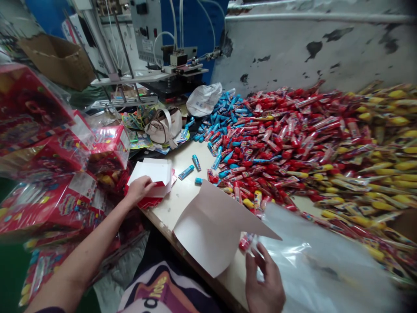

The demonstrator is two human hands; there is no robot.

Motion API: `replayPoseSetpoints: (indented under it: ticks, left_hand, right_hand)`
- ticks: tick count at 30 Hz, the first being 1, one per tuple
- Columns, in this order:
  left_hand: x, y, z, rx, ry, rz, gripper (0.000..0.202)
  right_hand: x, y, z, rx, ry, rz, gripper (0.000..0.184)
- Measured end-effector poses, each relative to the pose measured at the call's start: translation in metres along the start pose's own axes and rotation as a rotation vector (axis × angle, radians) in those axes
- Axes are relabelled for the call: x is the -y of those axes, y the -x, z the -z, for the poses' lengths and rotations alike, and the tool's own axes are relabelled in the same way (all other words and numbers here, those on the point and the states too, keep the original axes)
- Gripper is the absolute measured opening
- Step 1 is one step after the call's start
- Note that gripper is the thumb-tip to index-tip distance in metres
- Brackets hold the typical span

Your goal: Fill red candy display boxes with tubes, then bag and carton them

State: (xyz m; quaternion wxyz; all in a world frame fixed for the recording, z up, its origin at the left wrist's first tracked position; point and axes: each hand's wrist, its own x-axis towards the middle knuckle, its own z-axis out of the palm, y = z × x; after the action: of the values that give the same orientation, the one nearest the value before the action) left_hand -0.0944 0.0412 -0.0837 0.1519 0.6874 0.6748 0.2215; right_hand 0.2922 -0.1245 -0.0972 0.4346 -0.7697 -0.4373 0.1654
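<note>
— How far along?
— Wrapped red boxes, stacked left, look finished; heaped packets (red, blue, yellow) lie loose, presumably what's left.
— Hands?
— Left hand pinches a red-and-white carton on the worktable; right hand open, empty, between card sheet and plastic sheet.
— Surface, room?
— Worktable pale, crowded; peeling wall, machine behind.

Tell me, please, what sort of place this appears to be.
Probably a packing workshop or small factory: many red, blue and yellow packets lie heaped on the table, a machine stands behind, and plastic-wrapped red boxes are stacked on the left.
</note>
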Motion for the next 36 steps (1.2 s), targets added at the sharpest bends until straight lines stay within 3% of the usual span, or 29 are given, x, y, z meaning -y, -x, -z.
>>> replayPoseSetpoints:
  ticks: [4, 6, 8, 10, 14, 17, 19, 23, 26, 29, 31, 33, 36]
  left_hand:
    - [-0.034, 0.008, 0.044, -0.313, 0.050, -0.025, 0.030]
    - [-0.057, 0.018, 0.068, -0.517, 0.178, -0.049, 0.027]
    - [-0.079, 0.032, 0.091, -0.651, 0.349, -0.030, 0.025]
    - [-0.096, 0.046, 0.109, -0.672, 0.526, 0.059, 0.026]
    - [-0.106, 0.067, 0.118, -0.502, 0.881, 0.292, 0.032]
    - [-0.102, 0.077, 0.096, -0.349, 1.002, 0.408, 0.036]
    - [-0.101, 0.086, 0.073, -0.323, 0.986, 0.433, 0.038]
    - [-0.112, 0.112, 0.025, -0.338, 0.736, 0.303, 0.032]
    - [-0.125, 0.124, -0.001, -0.027, 0.559, 0.114, 0.031]
    - [-0.133, 0.115, -0.024, 0.324, 0.455, -0.048, 0.045]
    - [-0.135, 0.099, -0.039, 0.491, 0.382, -0.052, 0.052]
    - [-0.136, 0.081, -0.055, 0.591, 0.307, -0.012, 0.052]
    - [-0.134, 0.060, -0.076, 0.604, 0.225, 0.007, 0.051]
  right_hand:
    - [0.023, 0.008, 0.003, -0.001, -0.055, 0.106, 0.049]
    - [0.031, 0.012, -0.004, 0.105, -0.116, 0.143, 0.043]
    - [0.043, 0.012, -0.016, 0.249, -0.190, 0.185, 0.040]
    - [0.059, 0.011, -0.029, 0.388, -0.285, 0.212, 0.042]
    - [0.097, 0.013, -0.049, 0.495, -0.465, 0.219, 0.060]
    - [0.109, 0.022, -0.052, 0.561, -0.513, 0.179, 0.068]
    - [0.105, 0.032, -0.048, 0.598, -0.493, 0.124, 0.066]
    - [0.069, 0.054, -0.032, 0.630, -0.433, 0.020, 0.058]
    - [0.036, 0.066, -0.020, 0.561, -0.420, -0.063, 0.054]
    - [0.009, 0.065, -0.014, 0.411, -0.327, -0.093, 0.056]
    - [-0.003, 0.055, -0.015, 0.360, -0.229, -0.094, 0.057]
    - [-0.013, 0.041, -0.020, 0.340, -0.138, -0.084, 0.055]
    - [-0.019, 0.020, -0.031, 0.370, -0.018, -0.066, 0.047]
